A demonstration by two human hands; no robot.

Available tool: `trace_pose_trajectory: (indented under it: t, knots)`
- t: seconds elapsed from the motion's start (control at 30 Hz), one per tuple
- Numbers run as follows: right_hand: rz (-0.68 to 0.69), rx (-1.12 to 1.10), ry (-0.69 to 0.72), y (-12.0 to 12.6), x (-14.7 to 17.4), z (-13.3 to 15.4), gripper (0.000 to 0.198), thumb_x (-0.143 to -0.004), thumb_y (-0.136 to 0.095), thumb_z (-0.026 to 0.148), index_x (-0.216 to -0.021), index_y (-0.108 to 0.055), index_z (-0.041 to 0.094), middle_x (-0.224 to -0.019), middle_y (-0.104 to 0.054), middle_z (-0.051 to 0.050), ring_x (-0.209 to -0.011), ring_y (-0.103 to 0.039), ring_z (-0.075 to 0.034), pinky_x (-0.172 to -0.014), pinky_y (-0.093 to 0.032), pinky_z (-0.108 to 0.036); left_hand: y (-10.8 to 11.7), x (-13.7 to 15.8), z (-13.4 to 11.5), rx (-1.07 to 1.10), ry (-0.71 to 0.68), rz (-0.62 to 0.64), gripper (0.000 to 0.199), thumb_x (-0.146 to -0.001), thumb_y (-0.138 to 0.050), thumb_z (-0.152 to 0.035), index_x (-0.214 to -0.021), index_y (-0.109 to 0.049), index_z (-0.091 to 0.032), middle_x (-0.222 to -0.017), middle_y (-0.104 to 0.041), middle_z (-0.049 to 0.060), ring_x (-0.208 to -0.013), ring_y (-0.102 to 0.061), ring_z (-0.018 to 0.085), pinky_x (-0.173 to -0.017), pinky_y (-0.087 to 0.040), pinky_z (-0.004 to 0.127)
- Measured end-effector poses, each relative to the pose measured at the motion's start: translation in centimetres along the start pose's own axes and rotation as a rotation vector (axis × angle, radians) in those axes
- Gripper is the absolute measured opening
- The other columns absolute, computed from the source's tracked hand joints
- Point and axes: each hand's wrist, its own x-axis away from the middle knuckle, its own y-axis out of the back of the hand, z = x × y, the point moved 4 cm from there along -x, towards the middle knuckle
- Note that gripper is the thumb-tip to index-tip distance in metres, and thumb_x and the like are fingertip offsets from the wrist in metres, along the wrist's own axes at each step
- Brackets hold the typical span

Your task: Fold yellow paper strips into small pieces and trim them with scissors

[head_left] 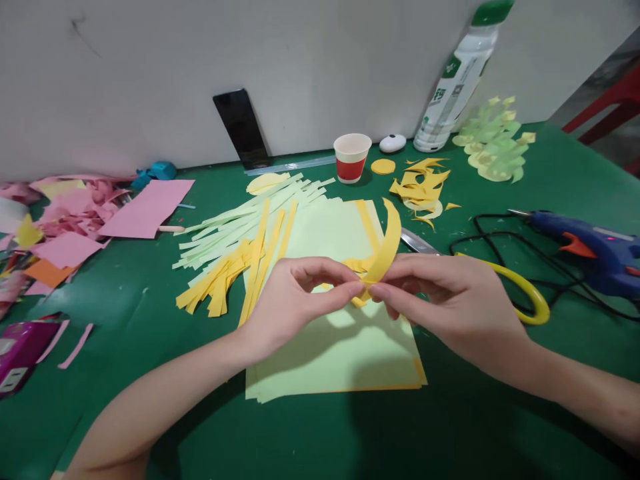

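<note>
Above the green paper (320,363), the left hand (290,300) and right hand (460,300) nearly meet, thumbs and fingers pinching the yellow strip (387,243) low down. It curves upward there, while both forearms (170,393) slant in from the paper's sides.

Black phone (241,127), upper centre-left; red-and-white cup (351,167), upper centre; green-capped bottle (457,83), upper right; purple object (25,350), lower left.
</note>
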Motion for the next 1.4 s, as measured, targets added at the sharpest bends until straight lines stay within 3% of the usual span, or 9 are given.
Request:
trace_pose_trajectory:
  t: [0.4, 0.7, 0.83, 0.97, 1.07, 1.2, 1.4]
  knots:
    - [0.081, -0.148, -0.197, -0.3, -0.1, -0.2, 0.013, -0.071, -0.060, 0.020, -0.058, -0.059, 0.016, -0.047, -0.055, 0.002, -0.038, -0.048, -0.007, -0.036, -0.042, -0.016, -0.1, 0.0, 0.7, 0.060, -0.036, -0.013, 0.004, -0.071, -0.071, -0.017, -0.068, -0.067, -0.017, -0.069, -0.066, -0.002, -0.065, -0.059, 0.008, -0.063, -0.048, 0.018]
    - [0.111, -0.151, -0.193, -0.2, 0.1, -0.1, 0.014, -0.071, -0.057, 0.012, -0.058, -0.058, 0.016, -0.046, -0.054, 0.003, -0.039, -0.051, -0.006, -0.038, -0.042, -0.014, -0.4, -0.1, 0.7, 0.068, -0.072, -0.003, 0.005, -0.070, -0.071, -0.016, -0.074, -0.069, -0.018, -0.076, -0.067, 0.000, -0.069, -0.060, 0.010, -0.066, -0.049, 0.021]
    - [0.180, -0.298, -0.342, -0.5, 0.1, -0.7, 0.010, -0.069, -0.059, 0.012, -0.059, -0.060, 0.015, -0.048, -0.053, 0.004, -0.038, -0.049, -0.006, -0.036, -0.041, -0.014, -0.3, -0.1, 0.3, -0.013, -0.222, 0.062, 0.013, -0.074, -0.067, -0.013, -0.079, -0.073, -0.023, -0.080, -0.067, 0.001, -0.076, -0.061, 0.011, -0.070, -0.049, 0.023]
    - [0.322, -0.517, -0.536, -0.9, 0.2, -1.7, 0.010, -0.072, -0.057, 0.013, -0.065, -0.064, 0.015, -0.048, -0.053, 0.004, -0.037, -0.047, -0.005, -0.034, -0.039, -0.013, 0.1, -0.1, -0.5, -0.259, -0.499, 0.092, 0.021, -0.074, -0.067, -0.011, -0.087, -0.073, -0.026, -0.080, -0.064, 0.002, -0.074, -0.059, 0.011, -0.068, -0.049, 0.024]
    - [0.374, -0.620, -0.606, -1.0, 0.3, -2.2, 0.017, -0.076, -0.054, 0.011, -0.067, -0.068, 0.016, -0.053, -0.056, 0.004, -0.041, -0.047, -0.003, -0.040, -0.041, -0.011, 0.3, -0.1, -1.3, -0.480, -0.720, 0.127, 0.026, -0.071, -0.070, -0.014, -0.093, -0.072, -0.027, -0.082, -0.065, 0.003, -0.076, -0.059, 0.014, -0.071, -0.049, 0.028]
    - [0.398, -0.707, -0.619, -0.9, 0.3, -2.4, 0.017, -0.079, -0.056, 0.016, -0.071, -0.071, 0.019, -0.060, -0.058, 0.003, -0.045, -0.048, -0.003, -0.043, -0.043, -0.012, 0.7, -0.2, -2.0, -0.652, -0.854, 0.150, 0.027, -0.070, -0.072, -0.021, -0.095, -0.071, -0.032, -0.082, -0.068, 0.004, -0.076, -0.061, 0.017, -0.071, -0.048, 0.032]
    - [0.375, -0.634, -0.517, -0.7, 0.3, -1.9, 0.011, -0.078, -0.059, 0.021, -0.076, -0.069, 0.018, -0.054, -0.057, 0.003, -0.038, -0.049, -0.005, -0.037, -0.043, -0.015, 0.7, -0.2, -2.4, -0.682, -0.876, 0.117, 0.022, -0.077, -0.065, -0.022, -0.095, -0.070, -0.032, -0.081, -0.069, 0.003, -0.075, -0.060, 0.016, -0.071, -0.047, 0.031]
